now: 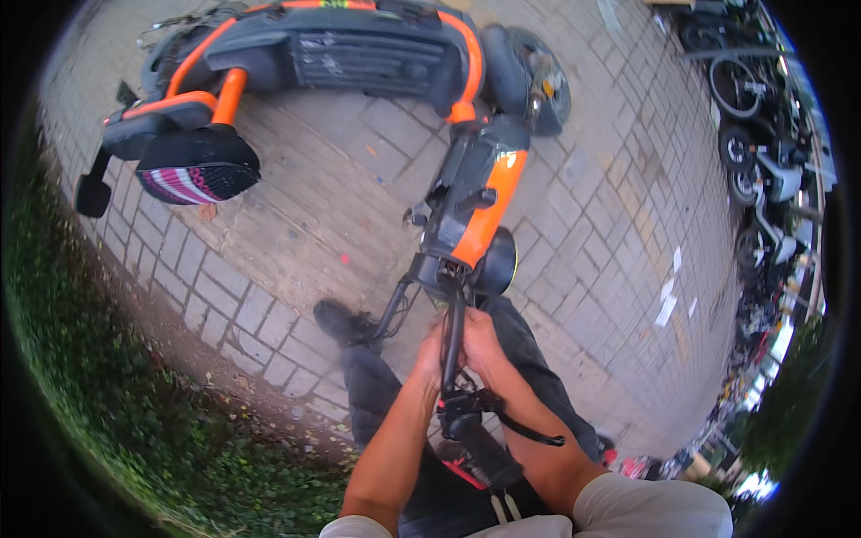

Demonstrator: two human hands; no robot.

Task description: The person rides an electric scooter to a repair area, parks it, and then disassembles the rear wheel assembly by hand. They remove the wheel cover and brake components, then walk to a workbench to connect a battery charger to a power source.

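Judging by how the scooter (363, 61) lies on its side on the paving (619, 229), the bar (455, 336) could swing round if the front wheel (541, 90) turned or the frame rocked, and knock a leg or land on the near shoe (335, 321). Fingers might get pinched, since the left hand (431, 350) and right hand (482, 341) sit close together, one on each side of the bar; their fingertips are hidden, so I cannot tell whether they grasp it or something behind it. The brake lever (531, 433), jutting out across the right forearm, might also snag or scratch. As for looks, the scooter is black with bright orange tubes and an orange strip on its front panel; the footboard is ribbed and scuffed, and the dark seat (199, 166) has pink and white stripes.
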